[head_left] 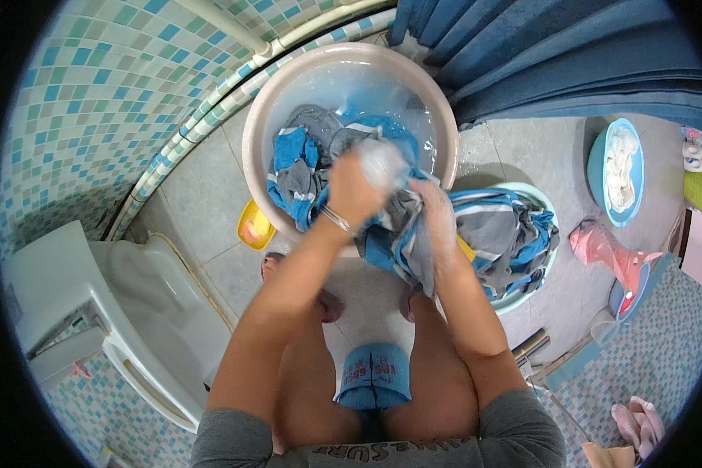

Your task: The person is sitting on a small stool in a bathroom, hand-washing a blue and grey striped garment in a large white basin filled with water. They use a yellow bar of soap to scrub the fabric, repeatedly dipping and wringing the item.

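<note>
A wet blue and grey striped garment (413,242) hangs over the front rim of a large pale washbasin (257,125) holding soapy water and more blue and grey cloth (304,156). My left hand (353,189) is closed on a bunched, soapy part of the garment above the rim. My right hand (437,207) grips the same garment just to the right, fingers wet with suds. The garment's other end lies in a smaller light green basin (544,209) on the right.
A yellow soap dish (253,228) sits on the floor left of the big basin. A blue basin with white cloth (620,168) and a pink bottle (608,253) lie at right. A white toilet (125,312) stands at left, a blue curtain (569,54) behind.
</note>
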`<state>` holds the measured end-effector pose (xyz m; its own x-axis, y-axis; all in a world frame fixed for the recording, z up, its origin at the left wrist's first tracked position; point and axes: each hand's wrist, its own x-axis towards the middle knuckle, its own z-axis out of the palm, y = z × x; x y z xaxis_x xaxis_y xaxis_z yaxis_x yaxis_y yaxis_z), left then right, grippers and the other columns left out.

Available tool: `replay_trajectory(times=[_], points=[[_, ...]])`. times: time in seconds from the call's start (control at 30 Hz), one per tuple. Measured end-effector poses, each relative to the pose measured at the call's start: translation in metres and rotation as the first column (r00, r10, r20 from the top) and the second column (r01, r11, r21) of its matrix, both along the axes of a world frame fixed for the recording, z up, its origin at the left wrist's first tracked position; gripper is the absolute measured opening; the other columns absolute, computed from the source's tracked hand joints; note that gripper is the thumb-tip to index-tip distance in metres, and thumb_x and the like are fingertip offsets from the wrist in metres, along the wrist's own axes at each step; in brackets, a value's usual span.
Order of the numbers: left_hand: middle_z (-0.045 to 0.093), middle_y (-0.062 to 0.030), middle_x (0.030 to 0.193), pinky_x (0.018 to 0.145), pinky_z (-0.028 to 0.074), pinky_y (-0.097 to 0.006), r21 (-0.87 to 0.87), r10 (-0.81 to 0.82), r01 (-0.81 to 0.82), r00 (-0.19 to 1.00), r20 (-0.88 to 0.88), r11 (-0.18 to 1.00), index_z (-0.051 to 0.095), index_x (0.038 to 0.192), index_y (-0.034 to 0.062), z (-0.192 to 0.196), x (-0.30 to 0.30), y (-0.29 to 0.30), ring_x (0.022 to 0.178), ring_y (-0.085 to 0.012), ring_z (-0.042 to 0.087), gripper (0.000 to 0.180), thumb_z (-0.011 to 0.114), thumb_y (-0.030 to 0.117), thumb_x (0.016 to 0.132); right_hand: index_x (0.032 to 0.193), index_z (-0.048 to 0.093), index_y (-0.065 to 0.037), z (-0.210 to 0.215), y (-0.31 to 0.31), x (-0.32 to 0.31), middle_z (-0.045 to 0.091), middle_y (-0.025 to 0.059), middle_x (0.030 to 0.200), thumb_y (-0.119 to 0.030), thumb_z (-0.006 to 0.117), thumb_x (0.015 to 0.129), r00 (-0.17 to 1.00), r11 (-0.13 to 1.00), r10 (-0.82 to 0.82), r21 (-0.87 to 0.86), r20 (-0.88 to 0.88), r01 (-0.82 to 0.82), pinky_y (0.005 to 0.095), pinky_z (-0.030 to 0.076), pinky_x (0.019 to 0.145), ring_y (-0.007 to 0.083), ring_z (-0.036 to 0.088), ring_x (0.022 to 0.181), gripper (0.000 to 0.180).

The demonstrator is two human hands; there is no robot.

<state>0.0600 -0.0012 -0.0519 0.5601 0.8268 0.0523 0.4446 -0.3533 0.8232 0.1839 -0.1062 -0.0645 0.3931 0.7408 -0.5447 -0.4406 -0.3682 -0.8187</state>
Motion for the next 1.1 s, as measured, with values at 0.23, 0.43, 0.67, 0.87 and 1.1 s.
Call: replay_trajectory(times=[0.23, 0.43, 0.67, 0.87, 1.1], points=[[0.062, -0.0203, 0.094, 0.091, 0.042, -0.046, 0.393, 0.220, -0.136, 0.959, -0.179, 0.910, 0.062, 0.100, -0.0010, -0.001, -0.061, 0.042, 0.095, -0.0393, 0.055, 0.030, 0.061, 0.026, 0.085, 0.118, 0.056, 0.004, 0.076, 0.018, 0.035, 0.063, 0.0196, 0.111, -0.032, 0.054, 0.088, 0.727, 0.953, -0.226, 0.008, -0.648, 0.304, 0.0409, 0.051, 0.090, 0.0308, 0.064, 0.098, 0.046], [0.057, -0.0300, 0.111, 0.088, 0.043, -0.048, 0.198, 0.236, -0.202, 0.957, -0.168, 0.959, 0.052, 0.119, -0.0072, 0.023, -0.030, -0.035, 0.103, -0.0425, 0.056, 0.069, 0.077, 0.022, 0.062, 0.120, 0.055, 0.004, 0.040, 0.009, 0.048, 0.063, 0.0205, 0.114, -0.031, 0.053, 0.092, 0.707, 0.931, -0.186, 0.108, -0.683, 0.349, 0.0414, 0.051, 0.091, 0.0309, 0.063, 0.100, 0.045], [0.068, -0.0157, 0.094, 0.074, 0.050, -0.032, -0.032, 0.166, -0.164, 0.984, 0.071, 0.986, 0.056, 0.123, 0.0002, -0.032, -0.068, 0.014, 0.081, -0.0288, 0.066, 0.051, 0.069, 0.020, 0.078, 0.122, 0.055, 0.002, 0.039, 0.019, 0.044, 0.063, 0.0196, 0.114, -0.036, 0.050, 0.094, 0.643, 0.912, -0.172, 0.126, -0.746, 0.389, 0.0420, 0.051, 0.090, 0.0319, 0.063, 0.101, 0.048], [0.056, -0.0140, 0.126, 0.097, 0.045, -0.031, -0.771, 0.507, 0.018, 0.743, 0.437, 0.637, 0.048, 0.132, -0.0019, -0.005, -0.150, 0.043, 0.112, -0.0204, 0.057, 0.051, 0.061, 0.025, 0.090, 0.128, 0.050, 0.004, 0.028, 0.017, 0.042, 0.059, 0.0213, 0.119, -0.047, 0.064, 0.085, 0.928, 0.998, -0.056, -0.024, -0.369, 0.051, 0.0360, 0.046, 0.096, 0.0273, 0.059, 0.109, 0.067], [0.062, -0.0169, 0.114, 0.085, 0.055, -0.038, -0.962, 0.653, -0.087, 0.750, 0.107, 0.258, 0.053, 0.123, -0.0020, 0.080, -0.112, 0.024, 0.098, -0.0251, 0.064, 0.044, 0.062, 0.026, 0.090, 0.138, 0.039, -0.002, 0.050, 0.028, -0.029, 0.050, 0.0269, 0.131, -0.030, 0.086, 0.062, 0.565, 0.858, 0.513, -0.376, 0.646, -0.349, 0.0368, 0.046, 0.097, 0.0355, 0.056, 0.115, 0.094]])
